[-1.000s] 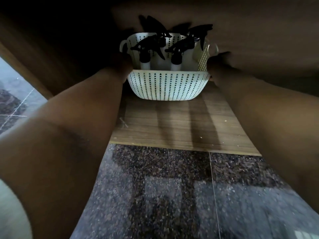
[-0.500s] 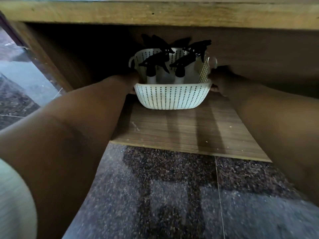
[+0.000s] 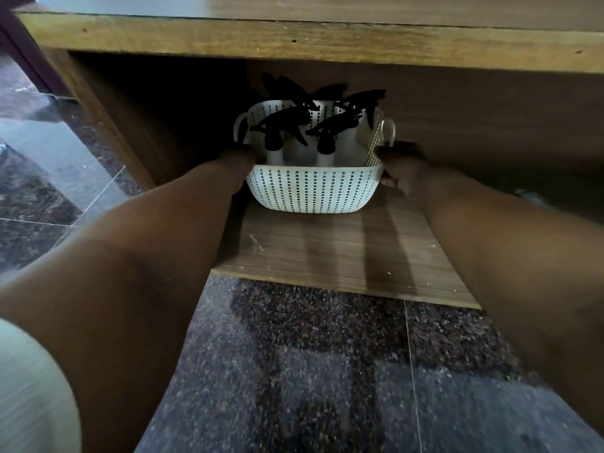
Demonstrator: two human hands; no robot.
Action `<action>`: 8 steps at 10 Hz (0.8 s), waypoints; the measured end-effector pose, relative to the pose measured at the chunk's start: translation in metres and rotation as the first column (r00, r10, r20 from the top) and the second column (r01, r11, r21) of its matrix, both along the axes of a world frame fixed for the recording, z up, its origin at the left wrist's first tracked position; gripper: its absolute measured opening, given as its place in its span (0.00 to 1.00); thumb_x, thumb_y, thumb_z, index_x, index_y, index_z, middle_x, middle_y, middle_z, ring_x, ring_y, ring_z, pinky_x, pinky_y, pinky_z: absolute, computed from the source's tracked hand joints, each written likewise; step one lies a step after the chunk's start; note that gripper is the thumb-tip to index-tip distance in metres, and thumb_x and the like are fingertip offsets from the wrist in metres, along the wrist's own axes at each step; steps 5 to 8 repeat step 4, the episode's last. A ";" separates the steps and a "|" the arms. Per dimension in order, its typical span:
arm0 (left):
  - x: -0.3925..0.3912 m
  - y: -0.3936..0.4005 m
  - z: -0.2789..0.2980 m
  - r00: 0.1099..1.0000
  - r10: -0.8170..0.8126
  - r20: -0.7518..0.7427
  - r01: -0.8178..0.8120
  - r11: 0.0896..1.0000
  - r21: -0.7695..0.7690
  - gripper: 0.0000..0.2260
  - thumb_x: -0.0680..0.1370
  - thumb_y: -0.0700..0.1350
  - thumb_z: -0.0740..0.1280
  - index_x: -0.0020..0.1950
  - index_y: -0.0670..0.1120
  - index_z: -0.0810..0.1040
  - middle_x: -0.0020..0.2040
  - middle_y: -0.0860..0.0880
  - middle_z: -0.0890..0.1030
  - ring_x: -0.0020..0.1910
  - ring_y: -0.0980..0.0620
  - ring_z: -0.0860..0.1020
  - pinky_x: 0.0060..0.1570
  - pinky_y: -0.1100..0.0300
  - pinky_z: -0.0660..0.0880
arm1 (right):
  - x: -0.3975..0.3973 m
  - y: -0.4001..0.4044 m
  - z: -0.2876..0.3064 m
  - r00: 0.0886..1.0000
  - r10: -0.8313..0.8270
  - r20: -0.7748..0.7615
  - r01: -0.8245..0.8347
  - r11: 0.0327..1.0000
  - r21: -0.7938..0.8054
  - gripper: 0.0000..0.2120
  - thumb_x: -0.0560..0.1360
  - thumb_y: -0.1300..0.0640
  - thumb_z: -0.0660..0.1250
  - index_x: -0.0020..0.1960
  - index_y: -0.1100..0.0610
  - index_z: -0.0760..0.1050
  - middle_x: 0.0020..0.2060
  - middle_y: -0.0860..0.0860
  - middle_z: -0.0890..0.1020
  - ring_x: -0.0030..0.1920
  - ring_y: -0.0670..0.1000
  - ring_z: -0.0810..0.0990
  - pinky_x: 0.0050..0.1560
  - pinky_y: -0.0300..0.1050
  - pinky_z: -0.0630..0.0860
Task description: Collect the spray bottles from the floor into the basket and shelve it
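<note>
A white perforated basket [image 3: 310,189] stands deep on the low wooden shelf [image 3: 343,253], under the cabinet top. Several spray bottles [image 3: 274,143] with white bodies and black trigger heads stand upright inside it. My left hand [image 3: 237,161] is against the basket's left side, below the left handle. My right hand [image 3: 400,166] rests against its right side, a fingertip showing under the rim. Both hands look closed on the basket's sides, though the dark hides the fingers.
The thick wooden top board [image 3: 310,44] overhangs the shelf opening. A wooden side panel [image 3: 108,125] closes the left. Dark speckled stone floor [image 3: 310,371] lies in front of the shelf, with paler tiles [image 3: 58,165] to the left.
The view has pulled back and tilted up, so the top board shows. Basket and hands sit lower in the frame. The basket stays on the shelf with both hands at its sides.
</note>
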State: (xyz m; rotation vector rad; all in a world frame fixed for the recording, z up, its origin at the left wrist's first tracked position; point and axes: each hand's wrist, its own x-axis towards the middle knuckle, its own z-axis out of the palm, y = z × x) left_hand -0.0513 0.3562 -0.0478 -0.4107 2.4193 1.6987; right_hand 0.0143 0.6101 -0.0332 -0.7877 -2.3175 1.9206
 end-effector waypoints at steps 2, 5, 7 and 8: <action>0.008 -0.011 0.010 0.999 -0.030 0.044 0.028 0.998 0.053 0.16 0.82 0.49 0.59 0.64 0.41 0.74 0.50 0.46 0.79 0.48 0.50 0.76 0.54 0.55 0.73 | 0.002 0.011 0.005 0.993 0.041 0.108 -0.038 0.999 -0.028 0.27 0.73 0.39 0.67 0.62 0.58 0.74 0.56 0.56 0.80 0.53 0.55 0.80 0.49 0.50 0.78; 0.054 -0.006 0.033 0.994 -0.070 0.080 0.079 0.990 -0.118 0.24 0.82 0.53 0.59 0.75 0.45 0.65 0.73 0.44 0.68 0.71 0.45 0.67 0.71 0.54 0.62 | 0.018 -0.017 0.017 0.988 0.003 0.154 -0.050 0.951 0.304 0.48 0.65 0.27 0.61 0.73 0.59 0.65 0.68 0.57 0.74 0.66 0.58 0.75 0.64 0.52 0.72; 0.054 -0.006 0.033 0.994 -0.070 0.080 0.079 0.990 -0.118 0.24 0.82 0.53 0.59 0.75 0.45 0.65 0.73 0.44 0.68 0.71 0.45 0.67 0.71 0.54 0.62 | 0.018 -0.017 0.017 0.988 0.003 0.154 -0.050 0.951 0.304 0.48 0.65 0.27 0.61 0.73 0.59 0.65 0.68 0.57 0.74 0.66 0.58 0.75 0.64 0.52 0.72; 0.054 -0.006 0.033 0.994 -0.070 0.080 0.079 0.990 -0.118 0.24 0.82 0.53 0.59 0.75 0.45 0.65 0.73 0.44 0.68 0.71 0.45 0.67 0.71 0.54 0.62 | 0.018 -0.017 0.017 0.988 0.003 0.154 -0.050 0.951 0.304 0.48 0.65 0.27 0.61 0.73 0.59 0.65 0.68 0.57 0.74 0.66 0.58 0.75 0.64 0.52 0.72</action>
